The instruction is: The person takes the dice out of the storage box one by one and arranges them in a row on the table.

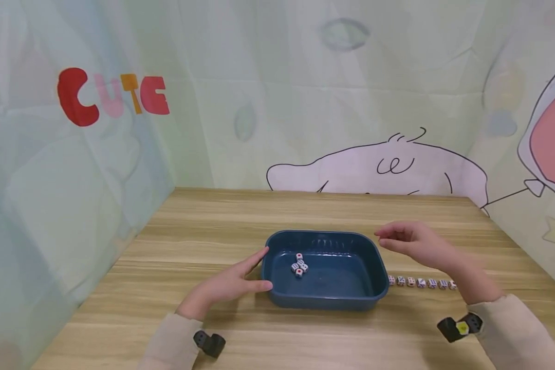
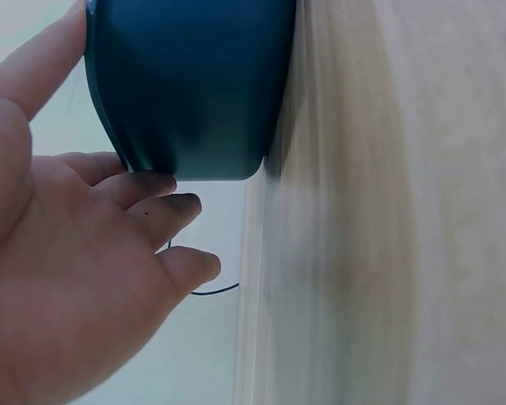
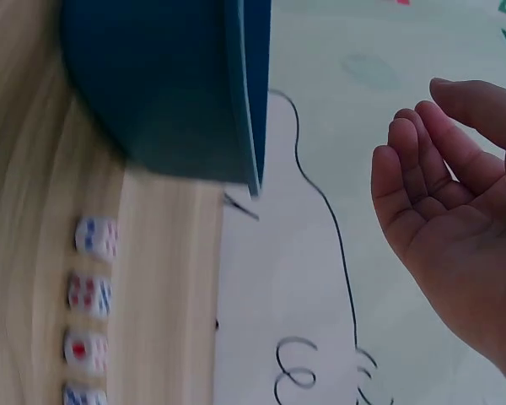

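In the head view a dark blue plastic tray [image 1: 326, 303] sits on the wooden table. Several white dice [image 1: 299, 265] lie clustered toward its left inside, with red or blue pips. My left hand [image 1: 228, 282] touches the tray's left end, thumb and index finger spread along the rim; in the left wrist view its fingertips [image 2: 164, 181] lie against the outer wall. Raised beside the tray's right rim is my right hand [image 1: 418, 244], its fingers loosely bent with nothing between them. Below it a row of dice [image 1: 421, 283] runs rightward from the tray, partly hidden by the right forearm.
The wooden table [image 1: 213, 221] meets fabric backdrops at the back and both sides. The back one [image 1: 374, 169] carries a cartoon drawing. Black wrist devices [image 1: 210, 344] are strapped over both sleeves. In the right wrist view, several dice [image 3: 88, 295] stand spaced apart on the table.
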The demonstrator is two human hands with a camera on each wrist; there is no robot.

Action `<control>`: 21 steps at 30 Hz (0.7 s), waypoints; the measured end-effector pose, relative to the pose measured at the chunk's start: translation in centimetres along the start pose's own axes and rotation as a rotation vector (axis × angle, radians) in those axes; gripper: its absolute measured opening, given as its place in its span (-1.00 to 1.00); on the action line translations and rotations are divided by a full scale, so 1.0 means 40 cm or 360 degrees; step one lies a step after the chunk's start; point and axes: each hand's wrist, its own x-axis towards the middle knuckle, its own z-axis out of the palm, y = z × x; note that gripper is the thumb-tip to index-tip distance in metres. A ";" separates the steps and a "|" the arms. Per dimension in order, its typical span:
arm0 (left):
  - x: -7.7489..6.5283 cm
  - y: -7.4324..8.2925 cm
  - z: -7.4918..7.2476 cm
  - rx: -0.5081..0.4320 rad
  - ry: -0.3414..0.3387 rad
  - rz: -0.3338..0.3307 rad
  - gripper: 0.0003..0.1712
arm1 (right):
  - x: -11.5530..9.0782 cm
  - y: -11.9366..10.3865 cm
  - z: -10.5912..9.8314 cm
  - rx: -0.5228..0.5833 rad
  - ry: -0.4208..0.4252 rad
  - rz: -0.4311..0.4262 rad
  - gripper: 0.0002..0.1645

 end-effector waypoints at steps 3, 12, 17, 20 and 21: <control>-0.001 0.001 -0.001 -0.0001 -0.0003 -0.0001 0.01 | 0.022 -0.016 0.036 0.0069 -0.0059 -0.0021 -0.61; -0.001 0.000 0.000 -0.0001 -0.0009 -0.0007 0.00 | 0.084 -0.065 0.138 0.0137 -0.0206 -0.0098 -0.68; -0.001 0.000 0.001 -0.0013 -0.0004 -0.0026 0.00 | 0.122 -0.083 0.193 0.0173 -0.0331 -0.0184 -0.69; -0.001 0.001 0.000 -0.0004 0.0006 -0.0029 -0.01 | 0.143 -0.085 0.225 0.0174 -0.0377 -0.0198 -0.69; -0.001 0.001 0.000 0.0000 0.0007 -0.0026 -0.02 | 0.150 -0.085 0.234 0.0170 -0.0387 -0.0205 -0.69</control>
